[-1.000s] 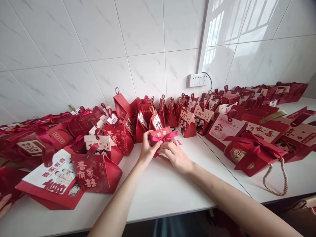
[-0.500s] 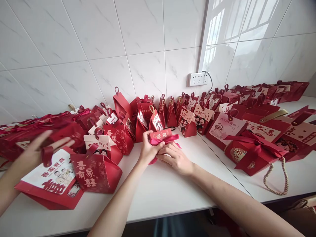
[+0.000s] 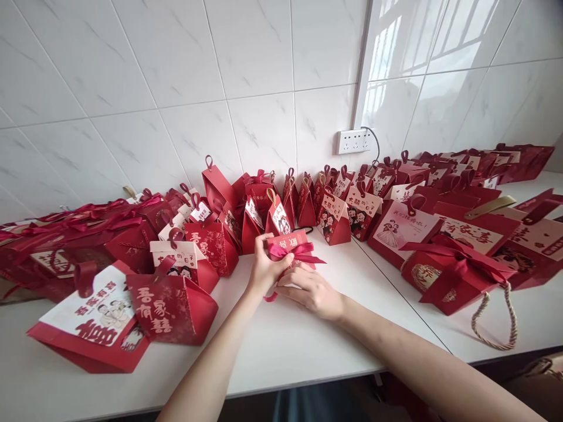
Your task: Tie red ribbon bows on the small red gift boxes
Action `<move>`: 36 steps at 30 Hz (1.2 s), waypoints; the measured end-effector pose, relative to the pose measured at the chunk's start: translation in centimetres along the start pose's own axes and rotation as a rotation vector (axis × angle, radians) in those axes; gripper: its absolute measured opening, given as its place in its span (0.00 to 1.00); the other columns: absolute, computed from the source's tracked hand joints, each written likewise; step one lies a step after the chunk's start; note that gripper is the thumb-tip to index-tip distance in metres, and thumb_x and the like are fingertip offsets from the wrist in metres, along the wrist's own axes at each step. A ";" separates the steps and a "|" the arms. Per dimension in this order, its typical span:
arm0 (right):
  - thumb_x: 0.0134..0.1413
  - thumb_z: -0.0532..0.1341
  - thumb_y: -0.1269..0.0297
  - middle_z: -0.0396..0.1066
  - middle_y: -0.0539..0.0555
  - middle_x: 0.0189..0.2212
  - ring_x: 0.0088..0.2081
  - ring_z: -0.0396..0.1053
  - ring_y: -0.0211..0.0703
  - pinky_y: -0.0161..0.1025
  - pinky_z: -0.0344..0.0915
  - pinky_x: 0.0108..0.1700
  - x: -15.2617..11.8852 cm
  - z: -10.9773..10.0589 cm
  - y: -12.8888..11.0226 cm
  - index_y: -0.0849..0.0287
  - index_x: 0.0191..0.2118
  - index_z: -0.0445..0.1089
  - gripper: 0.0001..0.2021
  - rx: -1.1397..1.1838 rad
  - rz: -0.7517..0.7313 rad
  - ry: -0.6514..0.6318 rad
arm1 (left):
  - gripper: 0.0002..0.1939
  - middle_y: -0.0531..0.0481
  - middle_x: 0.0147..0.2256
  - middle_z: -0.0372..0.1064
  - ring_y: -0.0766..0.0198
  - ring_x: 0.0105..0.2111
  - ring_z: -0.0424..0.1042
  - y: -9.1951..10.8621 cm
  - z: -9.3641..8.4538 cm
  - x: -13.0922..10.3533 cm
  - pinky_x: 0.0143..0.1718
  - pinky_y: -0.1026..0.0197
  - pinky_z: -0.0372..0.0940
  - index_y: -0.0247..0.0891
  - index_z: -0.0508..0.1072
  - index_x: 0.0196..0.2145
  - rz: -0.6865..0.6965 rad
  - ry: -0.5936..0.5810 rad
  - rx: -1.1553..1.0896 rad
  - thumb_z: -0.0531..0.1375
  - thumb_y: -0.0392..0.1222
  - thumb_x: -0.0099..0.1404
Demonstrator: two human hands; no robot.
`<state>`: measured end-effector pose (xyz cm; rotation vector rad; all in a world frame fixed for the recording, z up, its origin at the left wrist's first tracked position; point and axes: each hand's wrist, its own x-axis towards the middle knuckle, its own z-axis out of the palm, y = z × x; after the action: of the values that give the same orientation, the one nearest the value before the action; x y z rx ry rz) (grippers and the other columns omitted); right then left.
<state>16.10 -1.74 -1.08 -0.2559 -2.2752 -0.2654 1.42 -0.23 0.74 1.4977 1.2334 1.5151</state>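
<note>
A small red gift box (image 3: 287,238) with gold lettering is in front of me, a crimson ribbon (image 3: 302,252) tied in a bow across it. My left hand (image 3: 267,265) is closed around its left side, the thumb pressed on the bow. On the near side of the box, my right hand (image 3: 313,292) is closed with bent fingers at the ribbon's lower part. One ribbon tail sticks out below its fingertips; exactly what they pinch is partly hidden. Just behind the box stands a red tent-shaped box (image 3: 278,220) with a loop handle.
Red gift boxes crowd the white table (image 3: 264,363) along the tiled wall (image 3: 185,70). Near left are a box with a white label (image 3: 103,308) and a patterned red box (image 3: 176,305). At right sits a bow-tied box (image 3: 455,278) with a rope handle. A power strip (image 3: 354,141) is mounted behind.
My right hand has slid down from the bow to the near side of the box. The bow shows more fully. Another person's hand at the left has left the view.
</note>
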 end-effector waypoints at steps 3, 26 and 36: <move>0.65 0.48 0.72 0.73 0.53 0.36 0.39 0.67 0.41 0.41 0.64 0.41 0.1 -0.1 -0.1 0.55 0.49 0.68 0.15 0.013 0.003 -0.012 | 0.32 0.48 0.41 0.67 0.60 0.37 0.71 -0.2 0.0 0.1 0.43 0.55 0.65 0.41 0.58 0.46 -0.008 0.003 0.005 0.67 0.45 0.46; 0.53 0.57 0.54 0.59 0.49 0.19 0.21 0.55 0.35 0.36 0.55 0.26 -0.2 -3.8 3.6 0.57 0.20 0.54 0.18 0.135 0.622 -0.025 | 0.30 0.47 0.45 0.67 0.58 0.43 0.72 0.1 -0.2 0.1 0.44 0.55 0.66 0.42 0.58 0.46 -0.032 -0.015 -0.013 0.67 0.48 0.49; 0.47 0.52 0.61 0.56 0.48 0.20 0.24 0.53 0.35 0.35 0.50 0.26 0.5 -3.6 3.7 0.57 0.18 0.52 0.12 0.555 0.890 -0.107 | 0.29 0.47 0.43 0.67 0.59 0.42 0.72 0.1 -0.3 0.3 0.43 0.56 0.66 0.41 0.58 0.45 -0.028 0.003 -0.019 0.66 0.48 0.50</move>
<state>19.36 0.83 2.01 -0.9426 -2.0078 0.8336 1.10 -0.02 0.95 1.4608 1.2338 1.5071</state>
